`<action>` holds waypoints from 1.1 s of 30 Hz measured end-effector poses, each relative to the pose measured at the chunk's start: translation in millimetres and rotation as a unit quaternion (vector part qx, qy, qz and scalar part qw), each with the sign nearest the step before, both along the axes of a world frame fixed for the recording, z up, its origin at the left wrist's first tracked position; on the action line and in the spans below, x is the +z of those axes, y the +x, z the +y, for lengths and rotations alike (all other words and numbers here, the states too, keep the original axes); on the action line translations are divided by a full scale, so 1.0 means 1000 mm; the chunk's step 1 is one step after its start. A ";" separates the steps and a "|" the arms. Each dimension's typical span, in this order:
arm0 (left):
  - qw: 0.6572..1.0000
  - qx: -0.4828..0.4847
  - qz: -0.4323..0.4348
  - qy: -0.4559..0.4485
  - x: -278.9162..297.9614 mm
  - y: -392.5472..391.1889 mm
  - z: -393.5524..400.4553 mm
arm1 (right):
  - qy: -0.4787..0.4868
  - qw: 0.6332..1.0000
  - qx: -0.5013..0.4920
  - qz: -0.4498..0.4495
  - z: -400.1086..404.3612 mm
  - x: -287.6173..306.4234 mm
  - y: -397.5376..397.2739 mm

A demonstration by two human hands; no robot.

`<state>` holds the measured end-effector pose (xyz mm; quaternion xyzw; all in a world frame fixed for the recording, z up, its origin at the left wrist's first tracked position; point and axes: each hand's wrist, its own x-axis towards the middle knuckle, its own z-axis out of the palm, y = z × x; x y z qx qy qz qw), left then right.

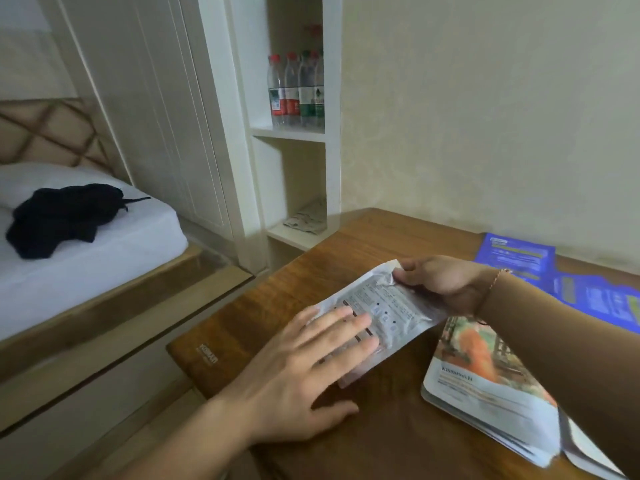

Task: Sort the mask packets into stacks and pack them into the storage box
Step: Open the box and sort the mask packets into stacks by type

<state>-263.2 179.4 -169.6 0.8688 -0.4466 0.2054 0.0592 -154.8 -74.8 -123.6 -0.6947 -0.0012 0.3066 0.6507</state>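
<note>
A silver-white mask packet (388,299), printed side up, lies tilted over the wooden table (311,282). My right hand (443,280) pinches its far corner between thumb and fingers. My left hand (311,368) rests flat on its near end with fingers straight. To the right lies a stack of white packets with an orange picture (485,382), partly under my right forearm. Blue packets (519,258) lie spread along the wall at the far right. No storage box is in view.
The table's left edge drops to the floor beside a bed (86,244) with black clothing (59,216) on it. A white shelf unit (294,133) behind the table holds several water bottles (294,88).
</note>
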 end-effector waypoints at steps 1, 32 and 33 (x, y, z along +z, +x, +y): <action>0.997 -0.041 -0.062 -0.029 -0.003 0.005 0.003 | 0.019 1.000 0.004 0.008 -0.001 0.002 -0.002; 0.692 -0.108 0.487 -0.522 0.017 -0.155 -0.173 | -0.034 0.984 -0.137 -0.112 -0.182 0.058 -0.211; 0.734 -0.117 0.464 -0.483 0.012 -0.163 -0.183 | -0.082 0.978 -0.144 -0.124 -0.195 0.054 -0.230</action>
